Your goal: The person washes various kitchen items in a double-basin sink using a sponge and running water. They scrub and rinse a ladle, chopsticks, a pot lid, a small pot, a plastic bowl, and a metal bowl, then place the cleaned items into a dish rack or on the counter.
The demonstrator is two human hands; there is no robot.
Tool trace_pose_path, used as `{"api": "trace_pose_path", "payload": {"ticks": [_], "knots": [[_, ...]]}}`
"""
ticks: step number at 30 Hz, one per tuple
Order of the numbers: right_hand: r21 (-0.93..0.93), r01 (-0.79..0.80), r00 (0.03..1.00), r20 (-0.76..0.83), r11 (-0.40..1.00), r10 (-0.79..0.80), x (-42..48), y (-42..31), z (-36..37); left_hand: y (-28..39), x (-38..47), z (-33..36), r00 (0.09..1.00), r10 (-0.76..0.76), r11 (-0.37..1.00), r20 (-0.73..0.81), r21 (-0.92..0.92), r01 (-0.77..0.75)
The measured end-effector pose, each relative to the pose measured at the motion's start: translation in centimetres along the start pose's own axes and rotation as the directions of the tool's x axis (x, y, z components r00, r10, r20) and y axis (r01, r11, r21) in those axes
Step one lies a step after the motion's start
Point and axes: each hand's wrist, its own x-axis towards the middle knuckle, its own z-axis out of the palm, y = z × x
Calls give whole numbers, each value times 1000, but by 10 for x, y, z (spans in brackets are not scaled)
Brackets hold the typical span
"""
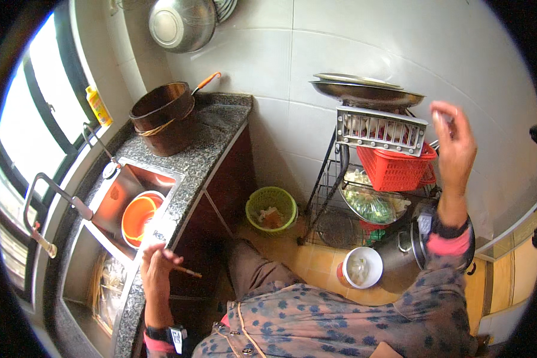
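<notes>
My left hand is at the granite counter's front edge, beside the sink. A thin brown stick-like thing shows by its fingertips; whether the hand holds it or it lies behind, I cannot tell. My right hand is raised to the right of a wire rack, its fingers curved. A dark patch shows between them, and I cannot tell whether it is a held thing or shadow. Nearest to it are a grey slotted basket with garlic-like bulbs, a red plastic basket and a metal pan with a lid-like disc on top.
An orange basin sits in the steel sink. A wooden bucket stands on the counter. On the floor are a green basket with scraps, a white tub and a large dark pot. Bagged greens lie on the rack.
</notes>
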Motion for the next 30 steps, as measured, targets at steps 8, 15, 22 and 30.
{"api": "trace_pose_path", "payload": {"ticks": [8, 15, 22, 30], "knots": [[-60, -203, 947, 242, 977, 211, 99, 136, 23, 47, 96, 123, 900, -21, 969, 435, 232, -90], [-54, -660, 672, 404, 750, 621, 70, 228, 42, 76, 171, 213, 879, -67, 966, 473, 252, -61], [22, -934, 284, 649, 356, 706, 72, 268, 58, 14, 228, 354, 788, -377, 926, 486, 179, 333], [172, -945, 301, 790, 277, 535, 74, 269, 65, 2, 244, 432, 682, -399, 863, 613, 0, 505]]}}
